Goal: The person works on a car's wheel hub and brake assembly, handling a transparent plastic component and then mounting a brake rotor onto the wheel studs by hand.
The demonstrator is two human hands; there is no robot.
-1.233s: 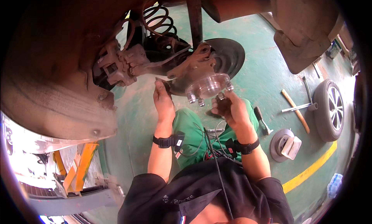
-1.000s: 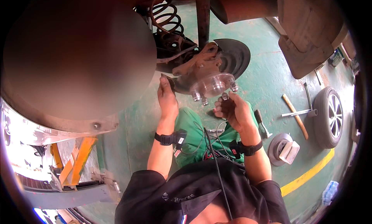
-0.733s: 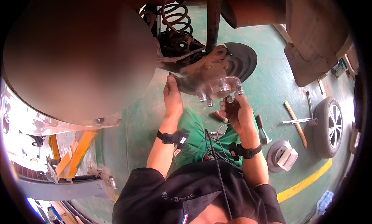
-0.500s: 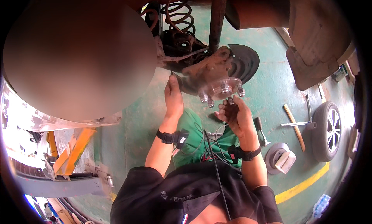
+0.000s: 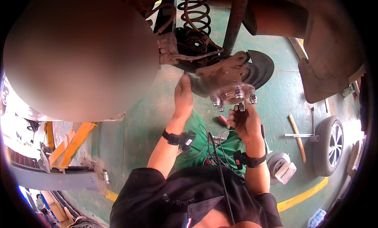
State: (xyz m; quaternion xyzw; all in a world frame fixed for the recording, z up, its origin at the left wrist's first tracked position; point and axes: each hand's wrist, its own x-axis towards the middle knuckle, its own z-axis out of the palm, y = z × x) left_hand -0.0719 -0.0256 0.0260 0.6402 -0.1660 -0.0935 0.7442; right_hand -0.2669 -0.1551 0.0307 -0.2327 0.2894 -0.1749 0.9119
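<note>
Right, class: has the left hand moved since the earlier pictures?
No, not noticeably: judged against the hub, the left hand stays on its left, by the dark shield; hub and hand slid right together in the view.

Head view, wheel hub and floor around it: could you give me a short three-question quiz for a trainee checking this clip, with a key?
1. Which is nearer the nuts on the metal hub: A) the left, or B) the right?
2. True or false: the wheel is to the right of the grey disc.
3. How many black wrist straps does the person wear?

Key:
1. B, the person's right hand.
2. True.
3. Two, one on each wrist.
</note>
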